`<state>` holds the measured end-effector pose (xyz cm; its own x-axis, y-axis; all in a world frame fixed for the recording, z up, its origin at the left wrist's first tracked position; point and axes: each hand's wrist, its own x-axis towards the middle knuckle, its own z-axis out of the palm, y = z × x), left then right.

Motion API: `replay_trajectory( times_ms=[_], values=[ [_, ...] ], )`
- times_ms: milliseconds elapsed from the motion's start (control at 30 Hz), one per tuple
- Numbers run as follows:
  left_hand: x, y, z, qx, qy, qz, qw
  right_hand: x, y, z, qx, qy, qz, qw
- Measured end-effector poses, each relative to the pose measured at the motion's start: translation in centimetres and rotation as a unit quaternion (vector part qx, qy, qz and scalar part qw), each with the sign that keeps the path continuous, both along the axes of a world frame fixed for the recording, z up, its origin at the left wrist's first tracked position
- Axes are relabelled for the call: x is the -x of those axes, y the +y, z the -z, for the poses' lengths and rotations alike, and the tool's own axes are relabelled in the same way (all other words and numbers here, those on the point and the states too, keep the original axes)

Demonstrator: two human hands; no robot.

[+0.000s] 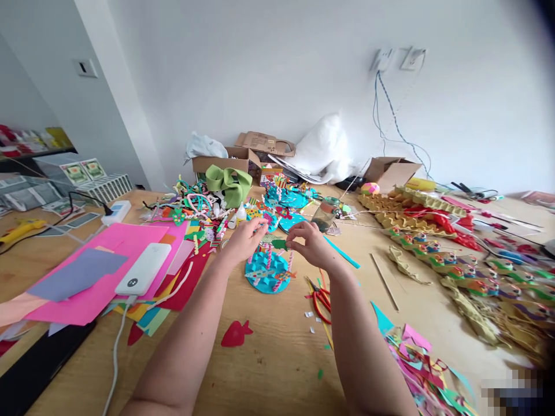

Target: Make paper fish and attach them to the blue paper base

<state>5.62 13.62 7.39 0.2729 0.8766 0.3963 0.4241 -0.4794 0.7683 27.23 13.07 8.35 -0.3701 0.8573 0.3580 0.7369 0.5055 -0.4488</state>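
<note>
A small green paper piece [280, 244] is pinched between the thumb and fingertips of my right hand [307, 240]. My left hand [249, 237] is raised just left of it, fingers bent together; whether anything is between them is hidden. Below both hands stands a craft with a round blue base [269, 288], pink-and-white twisted posts [269, 257] and paper fish, among them an orange-tailed fish [286, 275]. A pale green paper shape [269, 237] shows between my hands. Closer to me, a red paper fish [236, 334] lies flat on the table.
Red-handled scissors [321, 303] lie by my right forearm, near a thin stick [384, 282]. Colored paper sheets [143, 237] and a white power bank [144, 268] with a cable are at left. Paper scraps [416, 358], painted egg-carton pieces [468, 271] and a glass jar [326, 214] are around.
</note>
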Motion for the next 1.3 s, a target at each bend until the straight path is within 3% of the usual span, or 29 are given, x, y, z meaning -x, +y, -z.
replay_trajectory(
  times_ms=[233,467,733,1300],
  values=[
    [-0.5,1.5,0.2,0.013,0.169,0.002,0.986,-0.7,0.6,0.8,0.036,-0.017,0.012,0.999],
    [-0.7,2.1,0.9,0.064,0.122,0.047,0.989,-0.6,1.5,1.9,0.041,-0.013,-0.019,0.999],
    [-1.2,2.3,0.7,-0.097,0.194,-0.034,0.976,-0.7,1.6,2.3,0.044,-0.05,-0.005,0.998],
    [-2.1,2.1,1.0,-0.046,0.223,0.021,0.974,1.0,0.6,1.4,0.06,-0.124,0.013,0.99]
  ],
)
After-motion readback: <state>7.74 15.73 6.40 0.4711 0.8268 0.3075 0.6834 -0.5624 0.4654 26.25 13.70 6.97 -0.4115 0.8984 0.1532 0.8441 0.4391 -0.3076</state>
